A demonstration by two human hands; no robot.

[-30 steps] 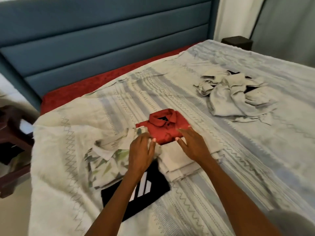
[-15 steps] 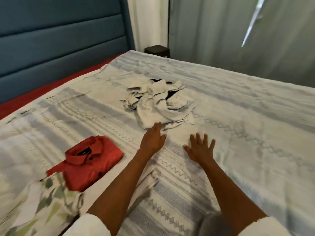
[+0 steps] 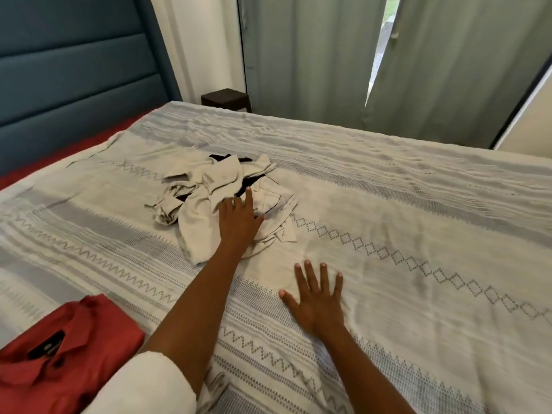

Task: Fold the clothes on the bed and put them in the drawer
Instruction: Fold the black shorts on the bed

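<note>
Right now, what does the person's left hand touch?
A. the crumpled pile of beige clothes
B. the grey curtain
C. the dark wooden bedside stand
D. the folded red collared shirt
A: the left hand lies with straight fingers on the crumpled pile of beige clothes, while the folded red collared shirt sits apart, near the bottom left.
</note>
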